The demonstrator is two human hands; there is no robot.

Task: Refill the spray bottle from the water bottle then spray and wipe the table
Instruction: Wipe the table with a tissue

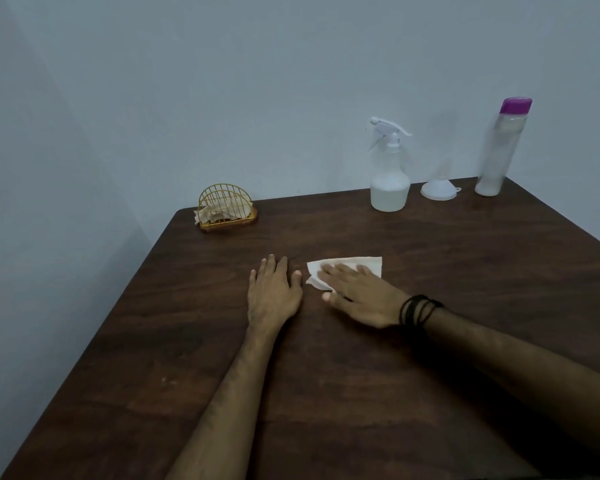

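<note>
A white paper napkin (354, 264) lies flat on the dark wooden table (465, 306), near its middle. My right hand (361, 296) presses down on the napkin with fingers spread, black bands around the wrist. My left hand (274, 292) rests flat on the bare wood just left of it, holding nothing. A clear spray bottle (389, 168) with a white trigger head stands at the back, about a third full. To its right stands a tall clear water bottle (501, 147) with a purple cap.
A white funnel (439, 190) sits upside down between the two bottles. A yellow wire napkin holder (226, 209) with napkins stands at the back left corner. A pale wall runs behind the table and along its left side.
</note>
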